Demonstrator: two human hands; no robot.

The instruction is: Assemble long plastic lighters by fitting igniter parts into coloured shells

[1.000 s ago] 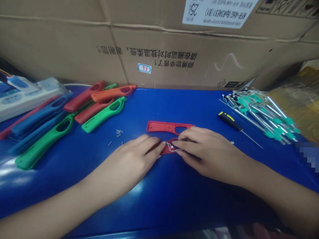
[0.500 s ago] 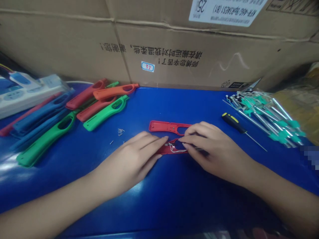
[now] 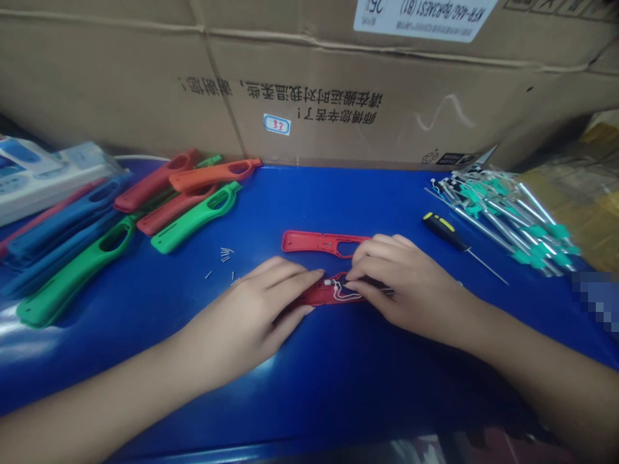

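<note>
Landmark: lower red lighter-handle shell half (image 3: 316, 296), lying hollow side up on the blue table (image 3: 290, 399), between the two hands. At its left end: left hand (image 3: 264, 303), grasping it, thumb along the near edge, fingers over the far edge. At its right part: right hand (image 3: 406, 277), fingertips gathered around a dark part (image 3: 343, 279) in the cavity; pinching or merely pressing, cannot tell. Inside the landmark: looped white wires (image 3: 345, 298) and a small white fitting (image 3: 329, 282).

Handling, judged: landmark light, thin moulded plastic, fairly stiff, apt to skid on a glossy surface; best held by the side walls at its left end, clear of the cavity. Wires soft, probably easily strained at the joints; better moved by the fitting.

Just beyond landmark: matching red shell half (image 3: 304, 241). Beyond, to its left: loose screws (image 3: 225, 254), then assorted coloured handle shells (image 3: 72, 277). Beyond, to its right: black-and-yellow screwdriver (image 3: 440, 231), then a heap of metal rods with teal parts (image 3: 493, 212). Farthest behind it: cardboard box (image 3: 290, 77).

Hidden: both ends of landmark, under the hands; right tip of matching half; most of the dark part, too covered to identify. Box label (image 3: 420, 16) cut off at top.
</note>
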